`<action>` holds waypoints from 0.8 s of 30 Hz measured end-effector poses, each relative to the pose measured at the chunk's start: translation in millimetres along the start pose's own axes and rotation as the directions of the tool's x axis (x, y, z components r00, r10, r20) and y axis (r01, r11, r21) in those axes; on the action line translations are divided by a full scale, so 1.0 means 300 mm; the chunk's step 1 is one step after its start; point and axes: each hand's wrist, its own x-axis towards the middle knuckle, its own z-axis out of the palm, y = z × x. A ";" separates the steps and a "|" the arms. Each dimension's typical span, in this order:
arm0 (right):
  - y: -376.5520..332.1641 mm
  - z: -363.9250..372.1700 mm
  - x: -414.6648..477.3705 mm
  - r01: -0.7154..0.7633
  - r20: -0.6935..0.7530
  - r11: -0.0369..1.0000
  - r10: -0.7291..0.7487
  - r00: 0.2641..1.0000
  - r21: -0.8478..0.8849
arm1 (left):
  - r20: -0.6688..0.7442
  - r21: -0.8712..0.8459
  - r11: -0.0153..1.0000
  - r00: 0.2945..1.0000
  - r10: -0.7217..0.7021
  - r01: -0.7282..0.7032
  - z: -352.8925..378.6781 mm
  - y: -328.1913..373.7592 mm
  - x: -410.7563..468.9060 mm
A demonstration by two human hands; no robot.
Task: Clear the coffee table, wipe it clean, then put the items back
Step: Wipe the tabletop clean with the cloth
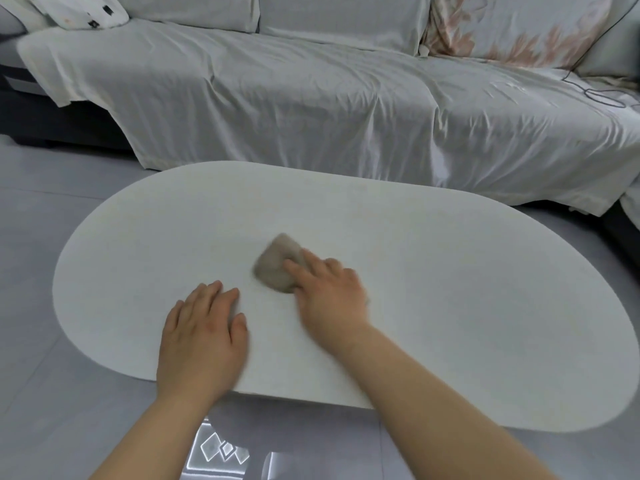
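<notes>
The white oval coffee table [467, 306] fills the middle of the view, and nothing lies on it but a small grey-brown cloth [277, 266] near its centre. My right hand [329, 296] presses on the cloth's near right part with straight fingers and looks blurred. My left hand [204, 330] rests flat on the tabletop near the front edge, to the left of the cloth and apart from it.
A sofa under a pale sheet [311, 98] runs along the far side of the table. A floral cushion [519, 26] leans at its back right, and a dark cable [599, 95] lies on the seat there. Grey tiled floor [52, 393] surrounds the table.
</notes>
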 end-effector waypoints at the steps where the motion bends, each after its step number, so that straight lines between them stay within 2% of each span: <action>1: 0.075 -0.025 -0.026 -0.070 -0.028 0.997 0.069 0.997 -0.022 | -0.001 -0.009 1.000 1.000 -0.002 0.002 0.001 -0.002 0.000; 3: 0.247 -0.093 -0.099 -0.299 -0.065 0.952 0.294 0.953 -0.070 | 0.002 -0.019 1.000 1.000 0.001 -0.001 0.006 -0.004 -0.002; 5: 0.385 -0.161 -0.195 -0.522 -0.056 0.846 0.519 0.853 -0.113 | 0.007 -0.015 1.000 1.000 0.001 -0.001 0.006 0.000 -0.002; 7: 0.437 -0.198 -0.272 -0.634 -0.004 0.760 0.640 0.768 -0.143 | 0.022 -0.006 1.000 1.000 -0.007 0.007 0.000 0.010 -0.001; 9: 0.417 -0.203 -0.323 -0.642 0.027 0.757 0.649 0.760 -0.119 | 0.040 0.006 1.000 0.999 -0.003 0.002 -0.006 0.025 -0.006; 13: 0.345 -0.169 -0.406 -0.434 0.008 0.893 0.438 0.899 -0.117 | 0.053 -0.032 0.993 0.992 0.118 -0.116 0.014 0.121 -0.064; 15: 0.369 -0.166 -0.434 -0.423 0.006 0.896 0.427 0.904 -0.135 | 0.084 -0.051 0.977 0.974 0.211 -0.207 0.045 0.195 -0.105; 19: 0.488 -0.198 -0.484 -0.549 -0.021 0.831 0.550 0.835 -0.094 | 0.182 -0.021 0.969 0.952 0.247 -0.247 0.106 0.284 -0.157; 24: 0.638 -0.250 -0.534 -0.706 -0.042 0.705 0.705 0.708 -0.069 | 0.178 0.053 0.969 0.957 0.229 -0.241 0.121 0.290 -0.168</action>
